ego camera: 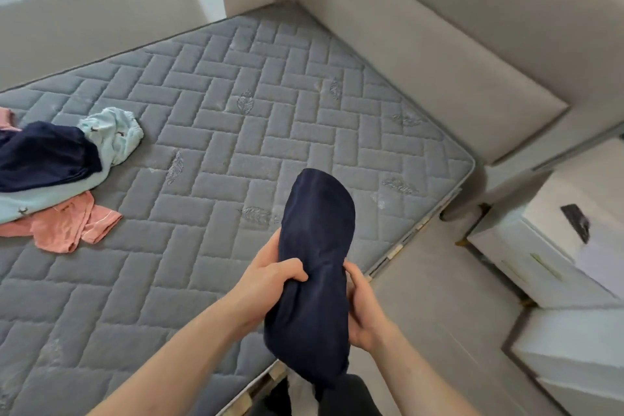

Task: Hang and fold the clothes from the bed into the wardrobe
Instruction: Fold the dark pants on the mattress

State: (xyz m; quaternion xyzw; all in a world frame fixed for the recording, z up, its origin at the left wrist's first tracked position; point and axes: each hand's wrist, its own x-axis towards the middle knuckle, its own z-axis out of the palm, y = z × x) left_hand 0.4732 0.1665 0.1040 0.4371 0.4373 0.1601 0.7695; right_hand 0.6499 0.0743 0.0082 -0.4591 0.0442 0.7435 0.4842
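Note:
A bunched navy garment (314,246) hangs between my hands above the near corner of the grey quilted mattress (236,132). My left hand (270,277) grips its left side with thumb and fingers curled into the cloth. My right hand (363,307) holds its right side from behind, fingers partly hidden by the fabric. At the far left of the bed lies a pile: another navy piece (44,155), a light blue printed garment (114,132) and a pink garment (74,226). No wardrobe is in view.
A padded beige headboard (439,54) runs along the bed's right side. A white bedside cabinet (553,246) stands at the right, beyond a strip of grey floor (439,331). A low beige ledge (101,17) borders the bed's far side.

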